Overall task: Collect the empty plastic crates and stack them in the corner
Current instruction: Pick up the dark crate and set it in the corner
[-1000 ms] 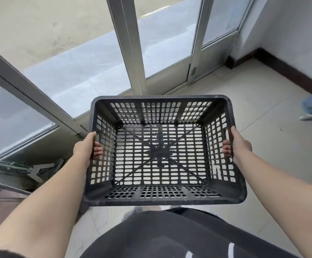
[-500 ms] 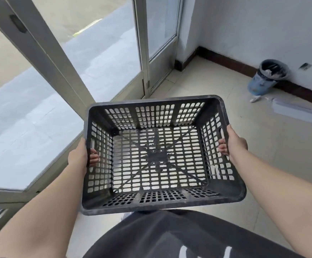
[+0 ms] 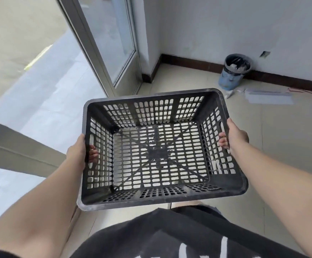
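At the left of the frame runs the glass door (image 3: 112, 43) with its pale metal frame, so keep that side of your load clear of it as you walk. Your left hand (image 3: 77, 152) grips the left short wall of the black plastic crate (image 3: 158, 151), thumb side outside on the rim, and the fingers (image 3: 93, 155) curl through the handle slot, their tips showing inside the wall. The crate fills the centre of the frame, held off the floor in front of your waist, open side up, empty, its far edge tipped slightly away from you. Carry it level and keep both grips even, since a slotted crate held only by its ends will likely swing if one side slackens. The bare corner (image 3: 155, 71) where the brown skirting meets sits in the upper middle of the frame, beyond the crate's far rim; that looks like your target, so aim there and lower the crate flat. Your right hand (image 3: 234, 135) holds the right wall the same way, its fingers (image 3: 224, 140) hooked through the slot. Further right, a blue bin (image 3: 233, 75) stands against the wall; steer left of it.
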Action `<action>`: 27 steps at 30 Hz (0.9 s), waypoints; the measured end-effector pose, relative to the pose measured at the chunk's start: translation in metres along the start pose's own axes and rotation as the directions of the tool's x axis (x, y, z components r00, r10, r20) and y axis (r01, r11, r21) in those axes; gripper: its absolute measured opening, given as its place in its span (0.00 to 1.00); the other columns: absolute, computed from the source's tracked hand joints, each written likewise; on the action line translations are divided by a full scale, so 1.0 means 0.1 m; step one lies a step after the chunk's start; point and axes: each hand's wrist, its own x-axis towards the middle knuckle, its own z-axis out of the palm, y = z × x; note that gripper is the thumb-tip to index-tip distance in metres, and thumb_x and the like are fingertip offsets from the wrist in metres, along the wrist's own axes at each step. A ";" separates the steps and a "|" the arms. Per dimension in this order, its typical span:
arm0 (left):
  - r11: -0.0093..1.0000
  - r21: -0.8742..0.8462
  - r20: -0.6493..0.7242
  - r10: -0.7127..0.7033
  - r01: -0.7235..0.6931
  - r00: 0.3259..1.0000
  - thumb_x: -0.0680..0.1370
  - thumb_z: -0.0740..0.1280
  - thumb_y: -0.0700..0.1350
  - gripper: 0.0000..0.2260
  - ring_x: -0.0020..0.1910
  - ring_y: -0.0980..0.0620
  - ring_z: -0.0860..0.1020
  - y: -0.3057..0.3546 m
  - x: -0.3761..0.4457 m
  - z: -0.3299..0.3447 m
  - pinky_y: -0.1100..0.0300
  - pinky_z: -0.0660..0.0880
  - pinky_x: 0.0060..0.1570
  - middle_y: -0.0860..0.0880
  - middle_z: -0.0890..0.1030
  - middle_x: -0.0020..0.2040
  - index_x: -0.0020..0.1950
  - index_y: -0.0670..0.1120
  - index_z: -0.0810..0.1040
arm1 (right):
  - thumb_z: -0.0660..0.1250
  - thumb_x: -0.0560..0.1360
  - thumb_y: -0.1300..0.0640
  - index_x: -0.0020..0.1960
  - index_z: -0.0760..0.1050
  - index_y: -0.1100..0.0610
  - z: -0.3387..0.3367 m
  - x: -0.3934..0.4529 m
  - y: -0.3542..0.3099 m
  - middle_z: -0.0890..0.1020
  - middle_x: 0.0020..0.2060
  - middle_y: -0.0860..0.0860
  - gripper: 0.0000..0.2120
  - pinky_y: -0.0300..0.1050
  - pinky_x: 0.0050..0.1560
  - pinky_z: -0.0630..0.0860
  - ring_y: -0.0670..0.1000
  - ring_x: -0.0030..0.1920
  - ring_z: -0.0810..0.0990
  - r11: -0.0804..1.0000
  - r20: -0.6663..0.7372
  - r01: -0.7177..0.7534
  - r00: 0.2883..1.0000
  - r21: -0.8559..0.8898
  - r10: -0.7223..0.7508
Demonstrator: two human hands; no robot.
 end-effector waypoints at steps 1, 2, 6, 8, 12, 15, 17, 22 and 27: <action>1.000 0.003 -0.002 -0.001 0.001 1.000 0.78 0.54 0.60 0.23 0.12 0.52 0.63 0.13 0.06 0.13 0.70 0.63 0.17 0.49 0.64 0.16 0.33 0.43 0.64 | 0.62 0.73 0.34 0.34 0.76 0.62 0.02 0.12 -0.11 0.77 0.19 0.53 0.30 0.42 0.27 0.72 0.52 0.22 0.75 1.000 -0.001 -0.003 1.000 0.004 0.003; 1.000 0.011 -0.003 -0.002 0.002 1.000 0.78 0.54 0.61 0.23 0.12 0.52 0.63 0.26 0.11 0.25 0.70 0.63 0.18 0.49 0.64 0.16 0.33 0.44 0.64 | 0.62 0.73 0.34 0.34 0.76 0.62 0.05 0.23 -0.23 0.77 0.20 0.53 0.30 0.42 0.26 0.71 0.52 0.22 0.75 1.000 0.001 -0.009 1.000 0.007 0.009; 0.999 0.043 -0.003 0.014 -0.014 1.000 0.79 0.53 0.61 0.24 0.11 0.51 0.64 0.83 0.33 0.71 0.71 0.63 0.17 0.48 0.65 0.15 0.33 0.43 0.63 | 0.63 0.74 0.36 0.35 0.76 0.63 0.20 0.65 -0.72 0.78 0.28 0.55 0.29 0.42 0.26 0.70 0.53 0.25 0.75 0.998 0.021 -0.020 1.000 0.055 0.019; 0.995 0.103 -0.009 0.011 -0.010 1.000 0.79 0.52 0.61 0.25 0.12 0.50 0.67 1.11 0.50 0.93 0.69 0.66 0.17 0.46 0.69 0.15 0.34 0.42 0.66 | 0.63 0.73 0.35 0.35 0.76 0.62 0.29 0.89 -0.97 0.78 0.24 0.54 0.29 0.42 0.26 0.70 0.52 0.22 0.74 0.997 0.034 -0.048 0.998 0.058 0.046; 0.987 0.160 -0.036 0.016 -0.010 0.999 0.78 0.55 0.62 0.25 0.15 0.50 0.73 1.46 0.79 1.22 0.61 0.71 0.27 0.45 0.75 0.19 0.38 0.41 0.71 | 0.62 0.73 0.34 0.36 0.77 0.62 0.44 1.18 -1.30 0.75 0.16 0.51 0.30 0.41 0.26 0.69 0.49 0.16 0.73 0.995 0.051 -0.084 0.995 0.055 0.081; 0.988 0.155 -0.027 0.022 -0.018 0.999 0.77 0.57 0.61 0.23 0.19 0.49 0.73 1.81 1.10 1.50 0.60 0.70 0.29 0.44 0.75 0.25 0.37 0.42 0.70 | 0.62 0.73 0.34 0.37 0.77 0.62 0.63 1.47 -1.57 0.75 0.16 0.52 0.30 0.41 0.27 0.70 0.49 0.16 0.73 0.992 0.043 -0.106 0.994 0.064 0.104; 0.984 0.178 0.002 0.009 -0.010 1.000 0.77 0.57 0.62 0.24 0.22 0.48 0.73 2.07 1.31 1.69 0.60 0.70 0.29 0.43 0.74 0.29 0.37 0.42 0.69 | 0.62 0.73 0.34 0.37 0.77 0.63 0.77 1.64 -1.78 0.76 0.18 0.53 0.30 0.42 0.28 0.70 0.51 0.19 0.74 0.992 0.036 -0.115 0.993 0.056 0.113; 0.969 0.247 0.032 0.010 -0.017 0.999 0.75 0.60 0.64 0.26 0.20 0.48 0.76 2.70 1.93 2.14 0.60 0.75 0.25 0.43 0.77 0.22 0.38 0.40 0.72 | 0.63 0.73 0.35 0.41 0.78 0.63 1.12 1.96 -2.26 0.78 0.30 0.56 0.29 0.43 0.30 0.70 0.54 0.27 0.75 0.990 -0.014 -0.133 0.991 0.057 0.134; 0.948 0.318 0.106 -0.021 -0.014 0.994 0.77 0.57 0.62 0.25 0.22 0.47 0.77 3.28 2.42 2.71 0.56 0.73 0.29 0.41 0.78 0.35 0.40 0.40 0.73 | 0.62 0.73 0.35 0.41 0.79 0.62 1.33 2.33 -2.63 0.79 0.31 0.55 0.28 0.42 0.32 0.72 0.53 0.27 0.76 0.984 -0.102 -0.151 0.982 0.095 0.161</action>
